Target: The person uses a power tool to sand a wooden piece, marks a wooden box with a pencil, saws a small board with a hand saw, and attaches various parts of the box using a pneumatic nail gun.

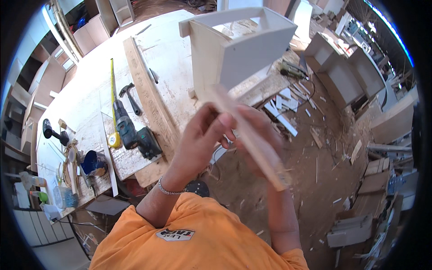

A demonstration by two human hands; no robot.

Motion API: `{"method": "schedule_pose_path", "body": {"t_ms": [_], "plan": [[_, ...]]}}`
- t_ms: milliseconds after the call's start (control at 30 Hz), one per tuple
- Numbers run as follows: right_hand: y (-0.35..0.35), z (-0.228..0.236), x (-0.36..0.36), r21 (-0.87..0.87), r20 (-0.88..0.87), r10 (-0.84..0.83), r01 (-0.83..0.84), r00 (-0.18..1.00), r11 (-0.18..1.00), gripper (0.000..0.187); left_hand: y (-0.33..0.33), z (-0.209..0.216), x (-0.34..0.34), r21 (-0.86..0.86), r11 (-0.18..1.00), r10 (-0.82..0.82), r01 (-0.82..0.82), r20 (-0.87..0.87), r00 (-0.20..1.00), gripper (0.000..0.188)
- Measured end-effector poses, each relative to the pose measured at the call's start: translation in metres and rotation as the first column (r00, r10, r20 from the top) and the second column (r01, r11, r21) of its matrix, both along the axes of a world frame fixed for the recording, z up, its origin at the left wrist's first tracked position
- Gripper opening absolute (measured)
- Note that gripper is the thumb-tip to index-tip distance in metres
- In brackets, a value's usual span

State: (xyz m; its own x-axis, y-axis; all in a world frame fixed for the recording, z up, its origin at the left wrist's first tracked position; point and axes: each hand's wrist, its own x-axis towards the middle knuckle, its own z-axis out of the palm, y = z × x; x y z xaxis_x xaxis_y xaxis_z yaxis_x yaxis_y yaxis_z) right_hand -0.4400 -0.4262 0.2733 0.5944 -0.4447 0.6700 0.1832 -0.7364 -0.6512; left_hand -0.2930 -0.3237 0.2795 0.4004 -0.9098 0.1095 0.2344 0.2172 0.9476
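In front of my chest a narrow wooden board (256, 139) is held tilted, its upper end close to a white box-shaped cabinet part (256, 49). My right hand (270, 130) grips the board from behind, smeared by motion and partly covered by it. My left hand (202, 135) is beside the board's left face, fingers curled in and thumb bent toward them. Whatever those fingers may pinch is too small or hidden to make out. The cabinet part stands on the worktable's right side, an opening showing in its top.
On the white worktable (90, 81) lie a long plank (148, 85), a hammer (130, 98), a cordless drill (128, 130) and a yellow tape measure (114, 139). A dark blue pot (94, 163) stands near its left edge. Wood offcuts (281, 118) litter the floor at right, near an open cabinet (346, 72).
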Motion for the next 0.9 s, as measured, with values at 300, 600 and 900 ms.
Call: {"method": "schedule_pose_path", "body": {"t_ms": [300,600,900], "plan": [[-0.107,0.050,0.130,-0.258,-0.119,0.084,-0.112,0.989,0.960,0.056,-0.109,0.008,0.139,-0.254,0.940,0.105,-0.228,-0.420,0.902,0.050],[-0.224,0.165,0.198,-0.046,-0.415,0.296,-0.345,0.860,0.937,0.039,-0.170,-0.043,0.211,-0.239,0.723,0.691,-0.648,0.248,0.679,0.053],[-0.259,0.186,0.311,0.127,-0.685,0.443,-0.504,0.578,0.854,0.030,-0.211,-0.068,0.243,-0.395,0.772,0.571,-0.497,0.089,0.816,0.062]]}}
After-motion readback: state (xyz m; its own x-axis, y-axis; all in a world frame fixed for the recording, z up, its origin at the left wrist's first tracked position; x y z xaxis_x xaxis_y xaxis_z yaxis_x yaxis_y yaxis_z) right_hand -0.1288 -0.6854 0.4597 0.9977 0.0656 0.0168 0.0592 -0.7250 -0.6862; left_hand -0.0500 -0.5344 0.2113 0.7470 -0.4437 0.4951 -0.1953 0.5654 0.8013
